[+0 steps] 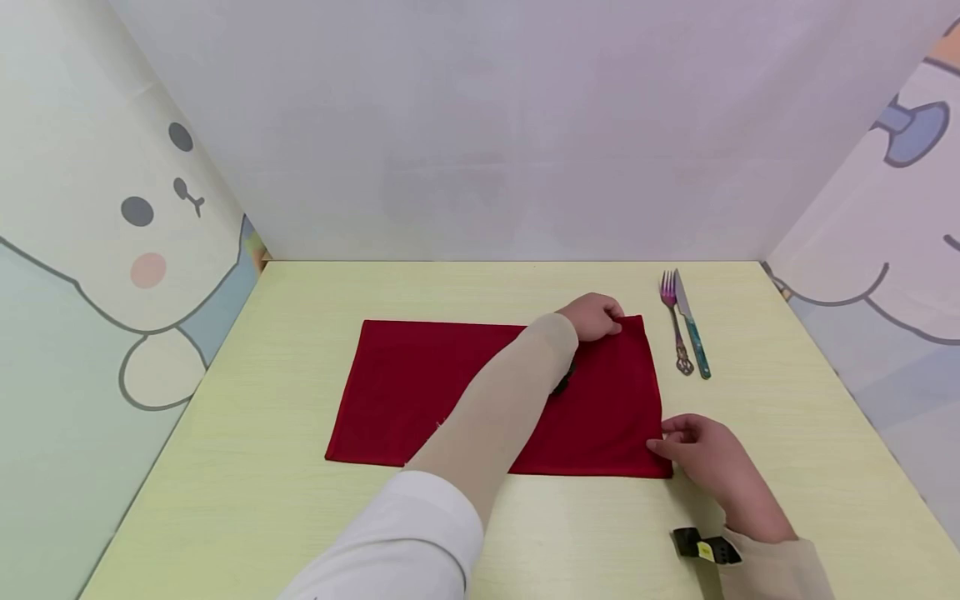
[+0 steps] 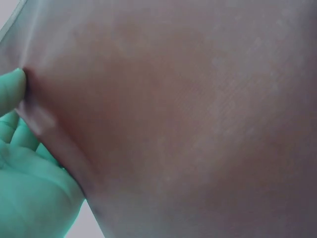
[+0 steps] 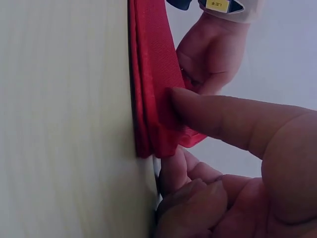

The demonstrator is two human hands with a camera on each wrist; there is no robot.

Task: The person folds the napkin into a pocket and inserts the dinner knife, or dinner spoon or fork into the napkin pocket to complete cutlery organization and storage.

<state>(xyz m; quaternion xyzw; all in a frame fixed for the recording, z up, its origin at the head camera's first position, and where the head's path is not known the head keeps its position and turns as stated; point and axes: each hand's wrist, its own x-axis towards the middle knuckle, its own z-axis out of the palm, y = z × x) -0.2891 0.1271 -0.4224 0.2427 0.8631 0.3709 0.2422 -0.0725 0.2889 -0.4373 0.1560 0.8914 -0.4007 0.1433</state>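
A red cloth [image 1: 600, 425] lies spread as a wide rectangle on the table, with stacked layers at its edge in the right wrist view. My left hand [image 1: 591, 317] reaches across it and pinches the far edge near the far right corner. In the left wrist view, the thumb [image 2: 12, 89] presses on the cloth [image 2: 173, 124], with the other fingers behind it. At the near right corner my right hand [image 1: 707, 454] pinches the side edge, thumb [image 3: 208, 111] on top and fingertips [image 3: 173, 173] beneath. The left forearm hides part of the cloth's middle.
A fork [image 1: 677, 329] and a table knife [image 1: 692, 325] with a teal handle lie side by side to the right of the cloth. The pale wooden table [image 1: 225, 500] ends at a plain back wall [image 1: 510, 167]. Printed cartoon panels [image 1: 90, 200] flank both sides.
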